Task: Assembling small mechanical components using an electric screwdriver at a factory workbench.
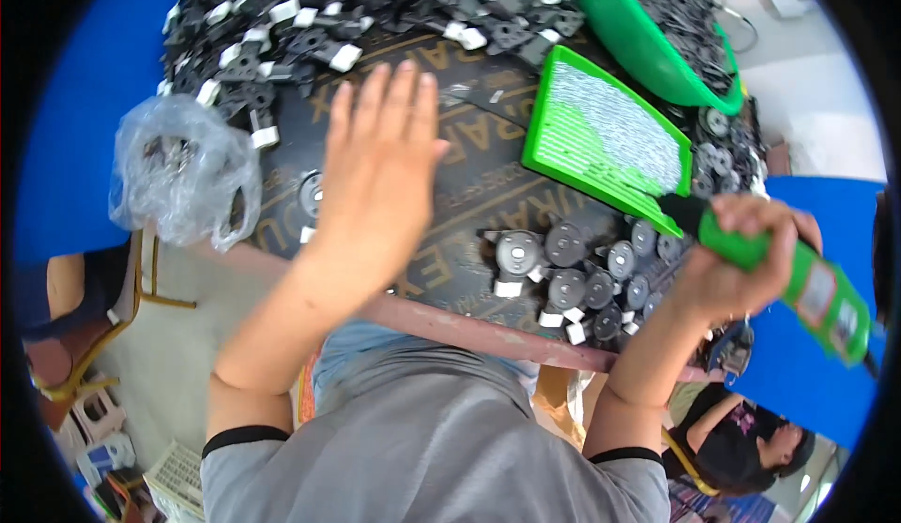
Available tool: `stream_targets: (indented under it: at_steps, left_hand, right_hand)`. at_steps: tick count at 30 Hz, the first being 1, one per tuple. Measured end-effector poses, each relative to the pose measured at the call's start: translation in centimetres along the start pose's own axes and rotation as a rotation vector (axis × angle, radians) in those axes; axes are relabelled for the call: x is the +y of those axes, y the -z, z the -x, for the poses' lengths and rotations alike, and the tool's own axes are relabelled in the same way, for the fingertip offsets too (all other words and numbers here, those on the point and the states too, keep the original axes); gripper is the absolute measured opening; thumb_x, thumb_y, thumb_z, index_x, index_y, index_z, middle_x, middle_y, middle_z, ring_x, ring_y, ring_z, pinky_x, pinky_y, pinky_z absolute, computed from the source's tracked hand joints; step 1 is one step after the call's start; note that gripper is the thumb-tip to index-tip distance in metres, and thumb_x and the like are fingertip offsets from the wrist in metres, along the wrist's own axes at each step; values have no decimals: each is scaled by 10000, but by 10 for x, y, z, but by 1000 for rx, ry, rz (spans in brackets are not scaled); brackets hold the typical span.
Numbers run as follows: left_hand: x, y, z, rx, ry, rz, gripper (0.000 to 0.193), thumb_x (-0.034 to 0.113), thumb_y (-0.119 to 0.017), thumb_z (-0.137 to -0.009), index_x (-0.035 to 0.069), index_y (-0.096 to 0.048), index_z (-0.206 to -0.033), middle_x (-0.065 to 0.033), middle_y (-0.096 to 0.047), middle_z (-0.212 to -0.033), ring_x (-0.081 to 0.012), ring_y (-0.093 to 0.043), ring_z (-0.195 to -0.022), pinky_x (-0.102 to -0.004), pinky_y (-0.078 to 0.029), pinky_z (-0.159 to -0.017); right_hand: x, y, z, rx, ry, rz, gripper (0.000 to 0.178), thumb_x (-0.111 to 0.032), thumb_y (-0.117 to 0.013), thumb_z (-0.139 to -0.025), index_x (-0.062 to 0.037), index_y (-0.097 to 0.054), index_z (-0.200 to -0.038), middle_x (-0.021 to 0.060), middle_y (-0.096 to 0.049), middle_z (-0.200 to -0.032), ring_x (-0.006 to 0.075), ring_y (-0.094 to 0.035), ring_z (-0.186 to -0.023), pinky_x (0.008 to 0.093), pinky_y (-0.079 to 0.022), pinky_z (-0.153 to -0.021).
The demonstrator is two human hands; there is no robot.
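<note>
Now right hand (741, 242) is clamped on green brush (610, 138) handle: stiff, light plastic, best gripped there. Left hand (380, 162) flat, fingers apart, on dark board (469, 195) w/ small hard parts (572, 279).

The bench (469, 185) is showing a dark brown-black top carrying faded tan lettering, with a worn reddish-pink strip running along its near edge. A heap of small parts (310, 16) at the far left corner is looking black, flecked with white blocks. Grey round discs (563, 270) with dark centres are lying near the near right edge, white tabs among them. The flat tool (610, 138) is glowing bright green, its face filled with fine silvery-white rows, and its handle is green with grey labels. The basin (638, 45) at the far right corner is green, holding black pieces. The bag (183, 171) at the left edge is looking clear and greyish.
</note>
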State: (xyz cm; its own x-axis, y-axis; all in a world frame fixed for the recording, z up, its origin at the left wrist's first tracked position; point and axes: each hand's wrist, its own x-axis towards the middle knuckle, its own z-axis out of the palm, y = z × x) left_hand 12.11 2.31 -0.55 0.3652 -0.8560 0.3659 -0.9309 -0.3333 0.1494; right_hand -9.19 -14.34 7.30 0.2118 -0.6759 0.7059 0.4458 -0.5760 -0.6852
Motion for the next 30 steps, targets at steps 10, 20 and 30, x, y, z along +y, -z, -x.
stream_targets:
  at_steps: [10, 20, 30]
  left_hand:
    - [11, 1, 30, -134, -55, 216, 476, 15, -513, -885, -39, -496, -1357, -180, -522, -1379, -351, -489, -1272, -432, -383, -1088]
    - [30, 20, 62, -194, 7, 784, 476, 83, -754, -782, 38, -623, -1237, -143, -618, -1235, -351, -564, -1134, -423, -458, -972]
    - [26, 6, 66, -187, 78, 997, 477, 106, -805, -734, 50, -639, -1178, -111, -652, -1184, -314, -583, -1116, -406, -461, -961]
  right_hand:
    - [44, -17, -4, 6, -162, 72, 233, -58, -540, -915, -39, -422, -1115, 102, -498, -673, 199, -495, -526, 365, -469, -522]
    - [55, -18, 3, -39, -155, 81, 228, -47, -534, -909, -39, -428, -1111, 103, -494, -670, 202, -497, -519, 364, -470, -513]
    - [55, -22, 5, -23, -145, 95, 222, -47, -522, -919, -49, -434, -1124, 98, -489, -672, 201, -500, -531, 358, -473, -525]
